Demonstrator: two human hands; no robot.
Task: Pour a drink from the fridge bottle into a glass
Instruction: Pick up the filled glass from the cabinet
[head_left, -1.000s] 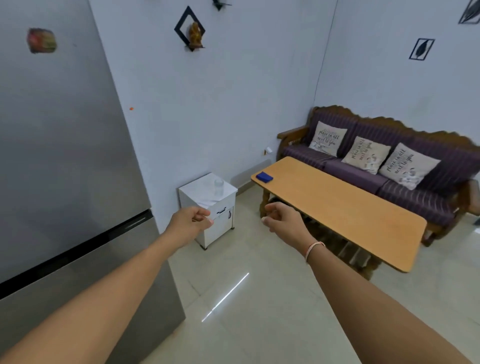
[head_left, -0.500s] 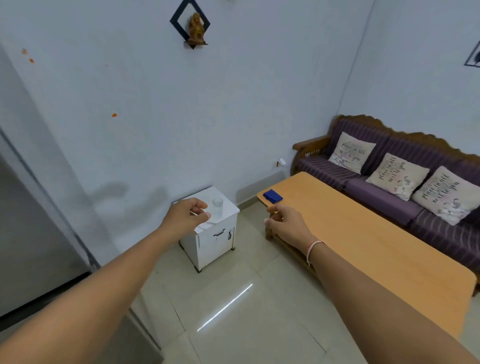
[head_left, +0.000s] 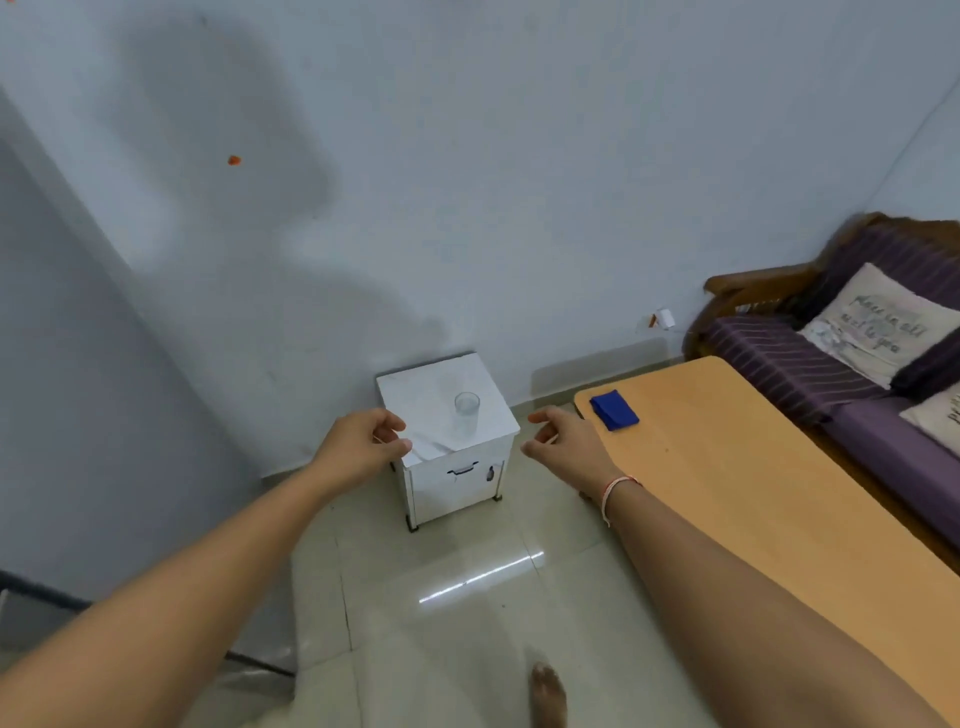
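Empty-handed, we hold both arms out ahead: the left hand (head_left: 363, 449) and the right hand (head_left: 563, 444) have loosely curled fingers and grip nothing. Between them, at about 12 o'clock from us, stands the glass (head_left: 466, 414), upright and seemingly empty, on the white cabinet (head_left: 485, 480); the left hand overlaps the cabinet's near-left corner in view, but we cannot tell whether it touches.

A second ago the fridge filled our 9 o'clock side with its door shut; now only a grey sliver of it (head_left: 47, 415) remains at the far left, and the cabinet has slid to centre and grown larger. We have turned away from the fridge and stepped toward the glass. For the task, we judge this means the bottle is not yet fetched: no bottle shows anywhere, so pouring cannot begin until we go back to the fridge.

Counting: one glass, one cabinet, two free hands, no bottle. At 2 o'clock lies one wooden table (head_left: 753, 519) carrying one blue object (head_left: 614, 410); beyond it at 3 o'clock, one purple sofa (head_left: 779, 358) with two cushions partly in view. One bare foot (head_left: 548, 693) shows at 6 o'clock.
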